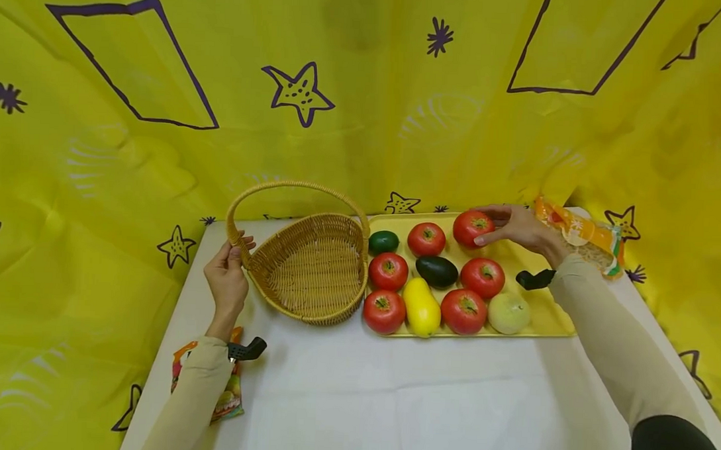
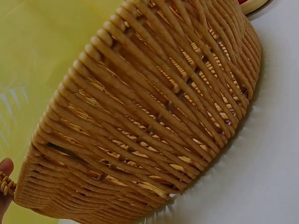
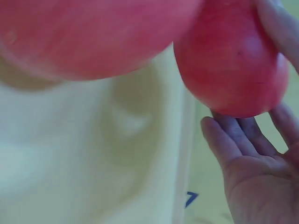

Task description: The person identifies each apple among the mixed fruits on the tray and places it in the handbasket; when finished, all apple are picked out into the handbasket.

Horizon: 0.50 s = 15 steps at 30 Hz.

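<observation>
On the left stands a brown wicker basket (image 1: 314, 270) with an arched handle. My left hand (image 1: 226, 280) grips the foot of that handle; in the left wrist view the woven side of the basket (image 2: 140, 112) hides most of the hand. My right hand (image 1: 521, 229) holds a red apple (image 1: 472, 229) at the back of a yellow tray (image 1: 542, 317), thumb on one side and fingers on the other. Seen from the right wrist, the held apple (image 3: 229, 60) sits between thumb and fingers, with another apple large in front.
More red apples (image 1: 384, 312), a yellow pear-shaped fruit (image 1: 422, 308), dark green fruits (image 1: 436, 272) and a pale round fruit (image 1: 509, 313) lie on the tray. An orange snack bag (image 1: 592, 240) lies at the right, a colourful packet (image 1: 230, 399) under the left forearm. A yellow curtain (image 1: 363, 145) hangs behind.
</observation>
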Available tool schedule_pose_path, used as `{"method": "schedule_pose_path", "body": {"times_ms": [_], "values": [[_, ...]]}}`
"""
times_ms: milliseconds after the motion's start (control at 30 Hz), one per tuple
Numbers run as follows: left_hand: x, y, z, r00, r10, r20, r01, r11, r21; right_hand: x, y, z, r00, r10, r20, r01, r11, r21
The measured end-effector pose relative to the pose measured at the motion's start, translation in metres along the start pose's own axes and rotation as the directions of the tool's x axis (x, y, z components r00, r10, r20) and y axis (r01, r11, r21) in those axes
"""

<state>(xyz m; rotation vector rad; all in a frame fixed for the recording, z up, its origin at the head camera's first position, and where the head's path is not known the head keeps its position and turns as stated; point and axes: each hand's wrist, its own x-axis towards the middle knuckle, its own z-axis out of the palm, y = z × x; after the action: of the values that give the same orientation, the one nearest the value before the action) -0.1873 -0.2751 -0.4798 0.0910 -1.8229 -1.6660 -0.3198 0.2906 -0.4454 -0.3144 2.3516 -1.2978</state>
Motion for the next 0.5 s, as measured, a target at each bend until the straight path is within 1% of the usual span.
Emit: {"method": "schedule_pose_path", "body": {"times_ms": [67, 200, 333, 433, 500], "values": [[0.000, -0.001, 0.000, 1.000, 0.005, -0.007, -0.005, 1.000, 0.008, -0.003, -0.005, -0.001, 0.999, -0.006, -0.046, 0.008, 0.999, 0.047], [-0.001, -0.001, 0.000, 1.000, 0.003, -0.024, -0.002, 1.000, 0.026, -0.010, -0.017, 0.001, 0.992, -0.048, -0.117, 0.065, 0.988, 0.141], [-0.002, -0.001, 0.000, 0.999, -0.005, -0.037, 0.006, 0.999, 0.037, -0.016, -0.032, 0.008, 0.986, -0.089, -0.141, 0.119, 0.969, 0.217], [-0.001, -0.001, 0.001, 0.999, 0.002, -0.036, -0.001, 0.999, 0.037, -0.018, -0.041, 0.016, 0.982, -0.124, -0.143, 0.160, 0.950, 0.270], [0.000, 0.000, 0.002, 0.999, 0.009, -0.033, -0.008, 0.999, 0.031, -0.020, -0.047, 0.021, 0.978, -0.149, -0.146, 0.186, 0.940, 0.285]]}}
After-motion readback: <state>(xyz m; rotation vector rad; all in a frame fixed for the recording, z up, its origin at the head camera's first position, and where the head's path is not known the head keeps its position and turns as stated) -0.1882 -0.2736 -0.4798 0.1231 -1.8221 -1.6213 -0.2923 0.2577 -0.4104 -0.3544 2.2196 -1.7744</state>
